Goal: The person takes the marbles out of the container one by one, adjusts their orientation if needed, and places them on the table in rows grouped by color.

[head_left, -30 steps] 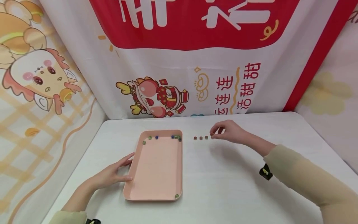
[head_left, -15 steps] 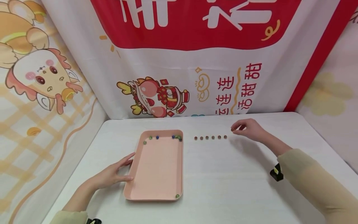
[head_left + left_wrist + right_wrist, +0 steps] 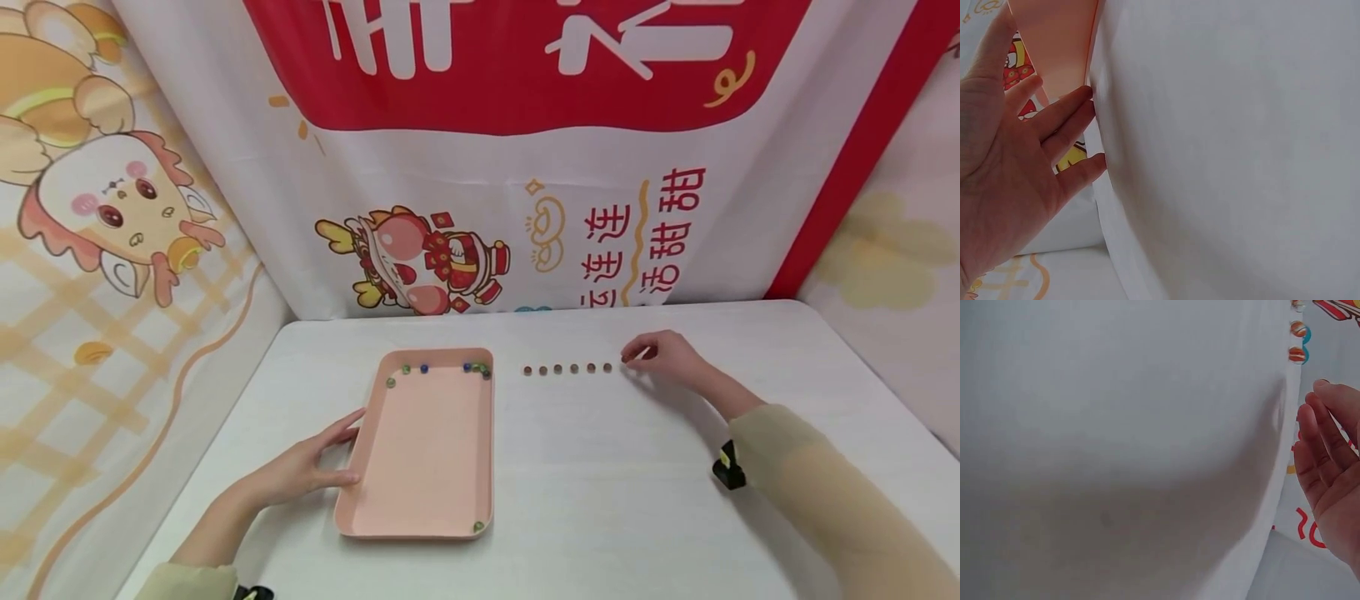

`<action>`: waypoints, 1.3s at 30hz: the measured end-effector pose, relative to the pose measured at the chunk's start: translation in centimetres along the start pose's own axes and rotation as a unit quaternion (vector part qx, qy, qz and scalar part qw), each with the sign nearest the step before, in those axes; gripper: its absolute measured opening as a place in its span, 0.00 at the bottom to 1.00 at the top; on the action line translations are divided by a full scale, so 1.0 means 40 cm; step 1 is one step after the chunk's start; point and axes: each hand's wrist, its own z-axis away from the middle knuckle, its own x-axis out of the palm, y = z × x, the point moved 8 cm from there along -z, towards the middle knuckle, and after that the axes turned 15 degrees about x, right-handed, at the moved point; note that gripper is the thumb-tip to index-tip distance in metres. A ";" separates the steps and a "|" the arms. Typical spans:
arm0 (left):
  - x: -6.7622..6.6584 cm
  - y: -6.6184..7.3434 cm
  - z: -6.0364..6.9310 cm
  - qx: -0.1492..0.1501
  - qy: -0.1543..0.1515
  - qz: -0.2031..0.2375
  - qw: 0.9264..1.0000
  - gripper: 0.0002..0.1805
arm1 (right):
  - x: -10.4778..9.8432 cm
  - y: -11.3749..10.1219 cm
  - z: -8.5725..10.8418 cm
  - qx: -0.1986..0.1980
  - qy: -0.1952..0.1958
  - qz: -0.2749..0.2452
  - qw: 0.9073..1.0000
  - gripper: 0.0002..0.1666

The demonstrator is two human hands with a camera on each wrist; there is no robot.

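Observation:
My right hand (image 3: 663, 358) is at the right end of a row of small glass marbles (image 3: 574, 368) on the white table. Its thumb and index finger pinch a reddish-brown marble (image 3: 626, 358), mostly covered by the fingertips. In the right wrist view, orange-streaked marbles (image 3: 1297, 355) lie just beyond that hand (image 3: 1332, 469). My left hand (image 3: 296, 471) rests against the left side of a pink tray (image 3: 420, 450), fingers extended and spread from the thumb. The left wrist view has those fingers (image 3: 1072, 119) by the tray's wall (image 3: 1060, 50).
Inside the tray, green and blue marbles (image 3: 424, 368) sit along its far edge, and one green marble (image 3: 478, 527) lies in the near right corner. Behind the white table (image 3: 600, 483) hangs a printed cloth (image 3: 465, 158).
My right hand has moved rightward along the row, pinching a marble, then dipped slightly at the row's end. More marbles of the row now show. The left hand and tray stay put.

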 end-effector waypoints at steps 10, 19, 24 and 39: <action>-0.001 0.000 0.001 -0.003 -0.001 0.003 1.000 0.51 | 0.019 0.020 -0.019 0.017 -0.007 0.022 1.000 0.09; -0.003 0.002 -0.001 -0.006 -0.001 -0.002 1.000 0.51 | 0.026 0.014 -0.025 0.020 -0.015 0.034 0.999 0.08; -0.003 0.002 0.000 -0.005 0.001 0.003 1.000 0.51 | 0.033 0.010 -0.023 0.017 -0.016 0.042 0.999 0.08; 0.001 0.007 0.003 0.006 0.003 0.000 1.000 0.50 | 0.026 -0.004 -0.008 0.020 -0.032 0.037 0.999 0.15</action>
